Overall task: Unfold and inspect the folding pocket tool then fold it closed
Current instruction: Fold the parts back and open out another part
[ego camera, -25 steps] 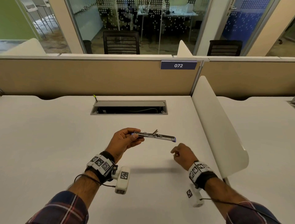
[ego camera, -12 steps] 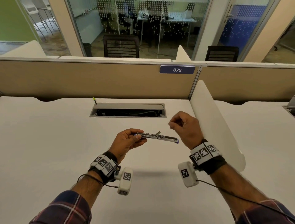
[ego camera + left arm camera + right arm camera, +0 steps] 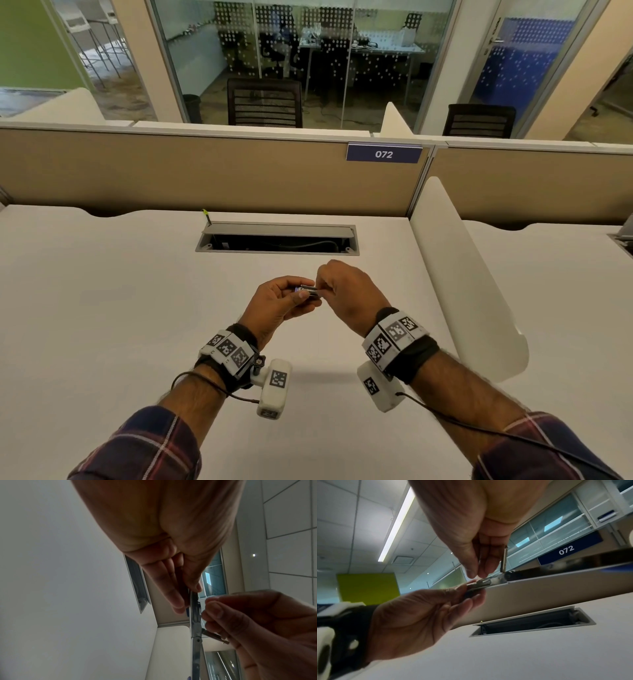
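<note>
Head view: the left hand (image 3: 279, 306) pinches one end of the folding pocket tool (image 3: 309, 292) above the desk (image 3: 102, 308); the right hand (image 3: 349, 294) has its grip closed, fingertips on a half-raised blade (image 3: 504, 559).

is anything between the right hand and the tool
Nothing visible. The right hand is already at the tool, its fingers on the part by the left hand; one small piece sticks out beside them.
</note>
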A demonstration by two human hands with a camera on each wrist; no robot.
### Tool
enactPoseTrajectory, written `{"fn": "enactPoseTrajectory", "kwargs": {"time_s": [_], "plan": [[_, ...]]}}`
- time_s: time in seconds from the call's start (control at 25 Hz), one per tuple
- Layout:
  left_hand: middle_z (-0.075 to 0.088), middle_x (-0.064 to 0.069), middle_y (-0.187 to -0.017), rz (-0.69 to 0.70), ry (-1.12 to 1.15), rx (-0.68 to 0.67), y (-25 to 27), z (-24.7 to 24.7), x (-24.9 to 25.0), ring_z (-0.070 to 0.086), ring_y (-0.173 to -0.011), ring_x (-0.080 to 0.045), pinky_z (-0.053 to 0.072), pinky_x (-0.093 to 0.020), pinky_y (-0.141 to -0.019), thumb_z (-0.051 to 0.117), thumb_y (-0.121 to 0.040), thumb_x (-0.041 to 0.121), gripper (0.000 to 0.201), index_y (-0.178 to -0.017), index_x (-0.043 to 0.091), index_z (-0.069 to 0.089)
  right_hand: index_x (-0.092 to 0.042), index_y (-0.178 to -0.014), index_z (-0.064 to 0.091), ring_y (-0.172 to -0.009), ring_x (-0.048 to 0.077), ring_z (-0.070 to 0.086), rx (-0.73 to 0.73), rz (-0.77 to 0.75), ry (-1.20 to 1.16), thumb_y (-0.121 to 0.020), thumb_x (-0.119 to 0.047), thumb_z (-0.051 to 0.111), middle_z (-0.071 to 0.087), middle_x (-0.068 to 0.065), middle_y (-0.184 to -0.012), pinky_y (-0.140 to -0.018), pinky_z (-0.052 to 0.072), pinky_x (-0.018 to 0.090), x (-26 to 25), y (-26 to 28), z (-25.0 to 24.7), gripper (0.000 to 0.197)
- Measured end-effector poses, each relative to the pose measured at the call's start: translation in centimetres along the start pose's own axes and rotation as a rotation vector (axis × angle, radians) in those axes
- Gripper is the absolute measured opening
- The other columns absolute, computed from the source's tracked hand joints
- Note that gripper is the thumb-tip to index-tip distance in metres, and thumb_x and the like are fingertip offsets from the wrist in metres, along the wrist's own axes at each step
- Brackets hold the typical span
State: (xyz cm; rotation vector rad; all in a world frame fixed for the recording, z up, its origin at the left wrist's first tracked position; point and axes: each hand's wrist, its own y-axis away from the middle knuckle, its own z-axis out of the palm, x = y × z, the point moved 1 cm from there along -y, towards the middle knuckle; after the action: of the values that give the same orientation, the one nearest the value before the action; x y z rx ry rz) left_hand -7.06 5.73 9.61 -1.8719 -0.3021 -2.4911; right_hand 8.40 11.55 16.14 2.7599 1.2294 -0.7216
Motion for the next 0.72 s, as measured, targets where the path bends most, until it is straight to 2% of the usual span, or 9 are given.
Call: {"fn": "enactPoseTrajectory", "kwargs": {"time_s": [0.08, 0.24, 0.4, 0.52, 0.72], "plan": [[0.075, -0.023, -0.106, -0.003, -0.01, 0.001, 0.0, -0.1, 0.0, 0.074, -0.098, -0.035, 0.061, -0.034, -0.083, 0.058, -0.096, 0.003, 0.022, -0.115, -0.002, 0.066, -0.007, -0.084, 0.058, -0.074, 0.026, 0.055, -0.016, 0.022, 0.049, -0.09, -0.015, 0.06, 0.061, 0.013, -0.085, -0.068, 0.051, 0.039, -0.1, 0.0, -0.2, 0.01], [0.075, -0.022, -0.105, -0.009, -0.006, -0.001, 0.2, -0.3, -0.2, 0.074, -0.098, -0.035, 0.062, -0.034, -0.082, 0.057, -0.096, 0.002, 0.022, -0.115, -0.002, 0.066, -0.008, -0.084, 0.063, -0.079, 0.025, 0.054, -0.096, 0.006, 0.097, -0.087, -0.018, 0.065, 0.064, 0.012, -0.085, -0.069, 0.045, 0.034, 0.3, 0.0, -0.6, 0.011], [0.075, -0.023, -0.106, -0.014, 0.02, -0.013, 0.3, -0.2, -0.2, 0.074, -0.097, -0.035, 0.062, -0.034, -0.083, 0.058, -0.095, 0.002, 0.021, -0.114, -0.002, 0.066, -0.01, -0.085, 0.066, -0.077, 0.019, 0.051, -0.108, 0.046, 0.043, -0.086, -0.018, 0.066, 0.064, 0.01, -0.086, -0.067, 0.04, 0.029, 1.1, -0.1, -0.9, 0.008], [0.075, -0.023, -0.106, -0.013, 0.043, -0.01, 0.3, -0.2, -0.2, 0.074, -0.097, -0.034, 0.061, -0.034, -0.084, 0.058, -0.095, 0.002, 0.02, -0.113, 0.0, 0.067, -0.009, -0.088, 0.067, -0.08, 0.019, 0.053, -0.123, 0.047, 0.017, -0.088, -0.016, 0.065, 0.065, 0.01, -0.09, -0.069, 0.039, 0.027, 1.2, -0.1, -0.9, 0.008], [0.075, -0.023, -0.108, 0.0, 0.055, -0.001, 0.3, -0.1, -0.3, 0.074, -0.098, -0.034, 0.061, -0.034, -0.084, 0.058, -0.095, 0.003, 0.024, -0.117, -0.002, 0.064, -0.01, -0.09, 0.069, -0.082, 0.019, 0.056, -0.042, 0.01, 0.003, -0.089, -0.015, 0.061, 0.067, 0.007, -0.091, -0.071, 0.043, 0.026, 1.2, 0.3, -0.7, 0.01]]}}
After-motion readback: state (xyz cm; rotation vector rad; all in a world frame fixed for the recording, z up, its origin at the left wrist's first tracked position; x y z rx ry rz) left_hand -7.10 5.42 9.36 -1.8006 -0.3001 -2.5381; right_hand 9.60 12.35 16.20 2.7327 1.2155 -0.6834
